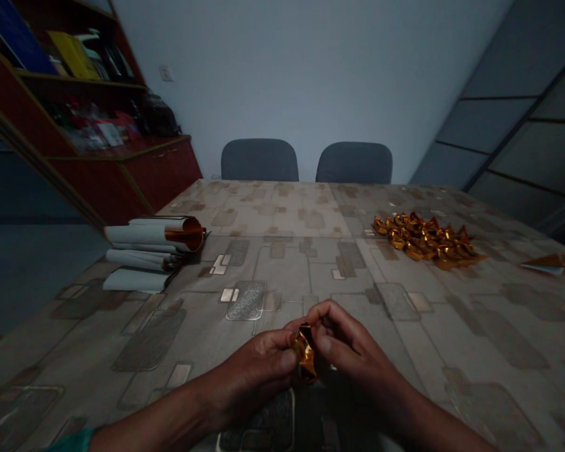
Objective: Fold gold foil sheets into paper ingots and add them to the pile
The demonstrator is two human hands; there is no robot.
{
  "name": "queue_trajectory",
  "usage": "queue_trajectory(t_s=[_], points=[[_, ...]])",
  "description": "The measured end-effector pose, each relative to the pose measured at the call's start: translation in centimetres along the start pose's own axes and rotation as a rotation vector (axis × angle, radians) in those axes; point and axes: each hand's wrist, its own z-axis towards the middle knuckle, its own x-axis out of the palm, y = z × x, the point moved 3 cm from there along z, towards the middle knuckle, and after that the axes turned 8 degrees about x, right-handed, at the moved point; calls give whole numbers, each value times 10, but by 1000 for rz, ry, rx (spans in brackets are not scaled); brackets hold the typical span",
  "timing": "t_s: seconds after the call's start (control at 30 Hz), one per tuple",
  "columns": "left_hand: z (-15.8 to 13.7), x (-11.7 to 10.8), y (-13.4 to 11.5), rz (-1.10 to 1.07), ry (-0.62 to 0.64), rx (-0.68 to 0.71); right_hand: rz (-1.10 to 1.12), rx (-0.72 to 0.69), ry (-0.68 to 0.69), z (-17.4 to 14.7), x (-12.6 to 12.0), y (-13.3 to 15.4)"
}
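Both hands meet low over the table point(282, 251); left hand point(254, 370) and right hand point(348, 345) pinch a gold foil piece point(306, 356) between fingertips. Firm, even creases likely suit it.

Crumpled gold foil piece point(306, 356), upright between fingertips

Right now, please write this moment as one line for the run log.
left hand: pinches gold foil piece | right hand: pinches same piece | pile of folded gold pieces: far right on table | paper rolls: left
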Motion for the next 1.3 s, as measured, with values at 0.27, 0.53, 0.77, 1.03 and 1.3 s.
queue_trajectory(t_s=[0.27,0.53,0.77,1.03,1.3], points=[[1,4,-4,69,20,-6,40,6,31,-1,3,-2],[2,8,-6,159,28,45,35,41,-12,1,9,-6],[1,-1,-7,234,-108,167,127,-34,69,2,5,-9],[1,-20,-7,277,-405,255,397,33,189,5,6,-17],[5,-7,-9,450,-175,411,438,37,86,4,1,-17]])
